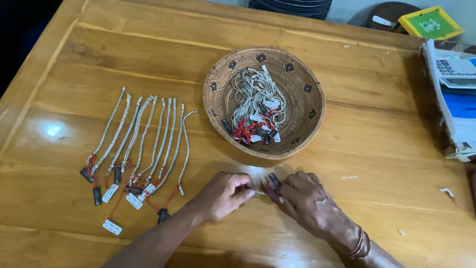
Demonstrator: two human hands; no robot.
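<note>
Your left hand (220, 195) and right hand (302, 198) meet at six o'clock on the wooden table (377, 99). Both are closed in a pinch on one silver chain bracelet (259, 192). Only a short run of links shows between your fingertips; the rest is hidden under the fingers. A small dark tag (273, 179) sticks up at the right thumb.

Risk one: grip is fingertip only. If either pinch loosens, the chain likely drops to the table, and the glare patch there would make it harder to spot.

Risk two: pulling the hands apart with the tag string caught under a finger could snap the string or tear the tag off.

At nine o'clock, a row of bracelets (144, 141) lies laid out straight, side by side, tags (111, 227) trailing toward you. Your left forearm passes just beside the nearest tags. A sweep of that arm would probably scatter the row.

At twelve o'clock, the woven basket (313, 99) holds a tangled heap of chains (255, 106) with red strings. Lifting one out fast may drag its neighbours over the rim.

At three o'clock, a calculator (456, 69) on papers, well apart.
</note>
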